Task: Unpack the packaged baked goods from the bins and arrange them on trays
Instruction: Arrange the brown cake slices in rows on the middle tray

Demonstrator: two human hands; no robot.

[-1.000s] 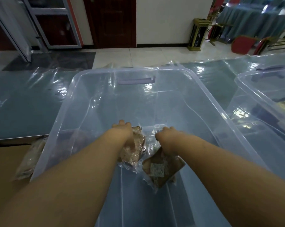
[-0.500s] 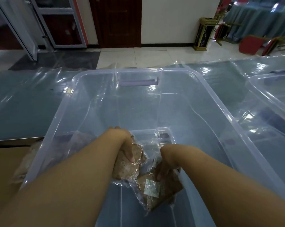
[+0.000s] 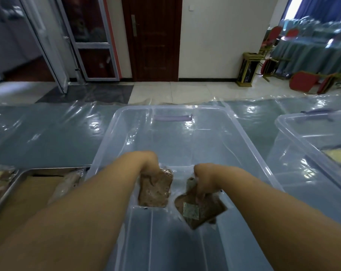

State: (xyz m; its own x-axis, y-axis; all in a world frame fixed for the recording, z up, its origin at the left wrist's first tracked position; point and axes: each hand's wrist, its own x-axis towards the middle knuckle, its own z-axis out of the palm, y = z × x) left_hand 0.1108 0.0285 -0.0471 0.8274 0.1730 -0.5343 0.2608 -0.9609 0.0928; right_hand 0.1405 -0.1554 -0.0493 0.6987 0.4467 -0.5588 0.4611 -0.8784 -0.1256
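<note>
Both my hands reach into a large clear plastic bin (image 3: pixel 250 145) in front of me. My left hand (image 3: pixel 149 163) grips the top edge of a clear packet with a brown baked slice (image 3: pixel 155 189), which hangs below it. A second packet of brown cake with a small white sachet (image 3: pixel 200 210) hangs tilted from my right hand (image 3: pixel 205 182), which pinches its top. Both packets hang inside the bin, above its floor. A metal tray (image 3: pixel 7 190) lies left of the bin, holding packaged goods.
A second clear bin (image 3: pixel 287 122) with yellowish packets stands at the right. The table (image 3: pixel 48 133) is covered with shiny plastic sheeting. A brown cardboard surface (image 3: pixel 34 194) shows inside the tray. Red chairs and a doorway lie beyond the table.
Both hands have closed on the packets and lifted them off the bin floor. The view has tilted up and shifted, bringing the metal tray at left into sight.
</note>
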